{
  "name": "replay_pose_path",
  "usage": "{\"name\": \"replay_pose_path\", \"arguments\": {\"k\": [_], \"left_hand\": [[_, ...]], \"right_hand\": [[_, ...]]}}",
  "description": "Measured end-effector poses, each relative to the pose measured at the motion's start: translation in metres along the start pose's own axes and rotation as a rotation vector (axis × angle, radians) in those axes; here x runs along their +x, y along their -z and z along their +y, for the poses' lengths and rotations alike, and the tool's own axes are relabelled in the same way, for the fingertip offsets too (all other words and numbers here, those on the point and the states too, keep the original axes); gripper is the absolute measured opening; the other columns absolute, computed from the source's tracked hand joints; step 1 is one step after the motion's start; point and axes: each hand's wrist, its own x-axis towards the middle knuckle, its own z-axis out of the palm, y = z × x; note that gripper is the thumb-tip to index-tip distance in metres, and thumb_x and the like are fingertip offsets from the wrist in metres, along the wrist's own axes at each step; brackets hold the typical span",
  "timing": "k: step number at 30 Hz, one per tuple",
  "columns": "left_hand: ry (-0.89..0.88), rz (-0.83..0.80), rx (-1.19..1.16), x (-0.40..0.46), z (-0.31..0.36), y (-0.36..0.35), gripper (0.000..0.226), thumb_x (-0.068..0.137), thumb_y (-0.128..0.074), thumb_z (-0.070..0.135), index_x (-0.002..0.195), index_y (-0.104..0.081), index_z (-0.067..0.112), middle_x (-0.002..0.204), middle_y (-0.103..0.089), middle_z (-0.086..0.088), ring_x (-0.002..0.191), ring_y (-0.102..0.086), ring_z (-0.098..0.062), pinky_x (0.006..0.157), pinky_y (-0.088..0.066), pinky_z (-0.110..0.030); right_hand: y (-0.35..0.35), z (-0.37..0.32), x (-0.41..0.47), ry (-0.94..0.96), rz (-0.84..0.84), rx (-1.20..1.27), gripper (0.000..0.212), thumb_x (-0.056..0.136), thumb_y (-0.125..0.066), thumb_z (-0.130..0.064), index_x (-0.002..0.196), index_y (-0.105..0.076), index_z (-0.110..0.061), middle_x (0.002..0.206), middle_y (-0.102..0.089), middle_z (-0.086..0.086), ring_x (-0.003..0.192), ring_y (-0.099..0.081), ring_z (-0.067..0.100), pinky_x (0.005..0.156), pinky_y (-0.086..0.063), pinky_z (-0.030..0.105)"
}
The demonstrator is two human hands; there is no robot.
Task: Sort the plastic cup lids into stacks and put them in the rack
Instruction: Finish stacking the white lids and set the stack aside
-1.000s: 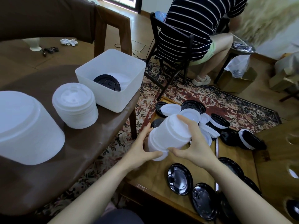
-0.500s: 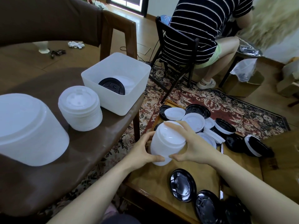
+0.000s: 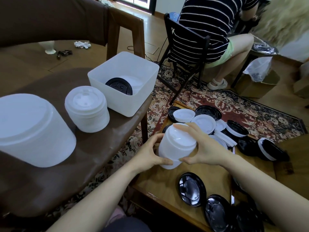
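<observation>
Both my hands hold a tall stack of white lids (image 3: 175, 146) over the low wooden table (image 3: 160, 186). My left hand (image 3: 150, 154) grips its left side and base. My right hand (image 3: 202, 146) wraps its top and right side. Loose white lids (image 3: 203, 123) and black lids (image 3: 192, 189) lie scattered on the low table. A second stack of white lids (image 3: 87, 108) and a bigger white stack (image 3: 30, 129) stand on the brown seat (image 3: 107, 148) to the left. Behind them a white plastic bin (image 3: 123, 82) holds a black lid (image 3: 119, 85) and white ones.
A person in a striped shirt sits on a black chair (image 3: 189, 47) beyond the patterned rug (image 3: 217, 101). A wooden chair arm (image 3: 127, 30) rises behind the bin. A cardboard box with a plastic bag (image 3: 257, 76) stands at the far right.
Both hands drew the stack of white lids nearer and turned it more upright. The camera shifted a little, so the seat and bin sit further right in the frame.
</observation>
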Motion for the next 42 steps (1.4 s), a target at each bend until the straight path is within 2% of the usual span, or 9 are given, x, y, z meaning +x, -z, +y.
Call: {"name": "replay_pose_path", "arguments": {"k": [4,9,15,18,24,28,31,36,42], "left_hand": [[-0.024,0.013,0.037,0.001,-0.002,-0.001,0.089,0.061,-0.095,0.03,0.135,-0.048,0.043,0.137,-0.052,0.019,0.123,-0.051,0.005,0.1,-0.045,-0.022],[-0.036,0.027,0.06,0.001,0.001,-0.001,0.083,0.065,-0.093,0.018,0.123,-0.045,0.053,0.133,-0.046,0.026,0.112,-0.046,0.023,0.085,-0.042,-0.003],[-0.018,-0.01,0.033,0.005,0.005,0.002,0.084,0.064,-0.093,0.012,0.125,-0.048,0.048,0.134,-0.051,0.019,0.122,-0.052,0.003,0.094,-0.046,-0.016],[-0.01,-0.032,0.018,0.008,0.005,0.004,0.086,0.063,-0.093,0.01,0.129,-0.049,0.044,0.136,-0.054,0.016,0.124,-0.053,0.0,0.098,-0.048,-0.022],[-0.009,-0.038,0.014,0.006,0.002,0.002,0.091,0.065,-0.092,0.009,0.14,-0.047,0.031,0.135,-0.055,0.014,0.119,-0.054,0.006,0.089,-0.047,-0.01],[0.014,-0.04,0.055,0.006,-0.001,0.005,0.1,0.053,-0.095,0.037,0.141,-0.048,0.035,0.14,-0.054,0.015,0.128,-0.051,-0.003,0.108,-0.044,-0.033],[0.022,-0.059,0.066,0.008,0.0,0.007,0.101,0.05,-0.095,0.04,0.14,-0.049,0.037,0.138,-0.056,0.015,0.129,-0.051,-0.006,0.111,-0.042,-0.044],[0.006,-0.053,0.058,0.008,0.002,0.006,0.101,0.05,-0.094,0.038,0.14,-0.051,0.031,0.138,-0.057,0.011,0.126,-0.054,-0.004,0.109,-0.045,-0.038],[-0.011,-0.017,0.042,0.005,-0.004,0.0,0.094,0.058,-0.095,0.027,0.141,-0.049,0.028,0.138,-0.054,0.011,0.127,-0.053,-0.006,0.102,-0.048,-0.023]], "right_hand": [[0.002,-0.001,0.001,0.038,-0.027,-0.021,0.099,0.071,-0.086,-0.031,0.149,-0.025,-0.04,0.145,-0.033,-0.014,0.14,-0.032,0.013,0.107,-0.04,0.036],[0.001,-0.002,-0.002,-0.017,-0.016,0.046,0.103,0.066,-0.089,-0.042,0.147,-0.026,-0.044,0.144,-0.032,-0.018,0.137,-0.031,0.002,0.107,-0.036,0.025],[-0.015,-0.001,-0.007,-0.028,0.128,0.036,0.099,0.067,-0.088,-0.038,0.145,-0.027,-0.049,0.138,-0.035,-0.02,0.131,-0.035,0.0,0.096,-0.036,0.014],[-0.01,0.003,-0.008,-0.008,0.106,0.016,0.099,0.069,-0.087,-0.035,0.148,-0.028,-0.043,0.14,-0.035,-0.02,0.133,-0.036,0.002,0.1,-0.039,0.02],[-0.005,0.003,-0.006,0.015,0.067,-0.007,0.097,0.07,-0.086,-0.037,0.148,-0.028,-0.043,0.141,-0.036,-0.011,0.133,-0.037,0.006,0.101,-0.045,0.035],[0.001,0.002,-0.002,0.073,-0.007,-0.049,0.094,0.072,-0.083,-0.037,0.149,-0.029,-0.041,0.147,-0.033,-0.011,0.139,-0.033,0.007,0.105,-0.041,0.031],[0.003,0.002,0.002,0.074,-0.028,-0.054,0.096,0.072,-0.084,-0.036,0.149,-0.027,-0.044,0.149,-0.031,-0.015,0.141,-0.031,0.009,0.107,-0.04,0.033],[-0.007,-0.002,-0.004,0.02,0.073,-0.022,0.097,0.069,-0.086,-0.034,0.146,-0.028,-0.045,0.142,-0.035,-0.014,0.135,-0.035,0.005,0.1,-0.046,0.034],[-0.028,-0.018,-0.021,-0.163,0.248,0.03,0.098,0.067,-0.086,-0.031,0.141,-0.026,-0.051,0.132,-0.036,-0.011,0.115,-0.04,-0.001,0.086,-0.045,0.024]]}}
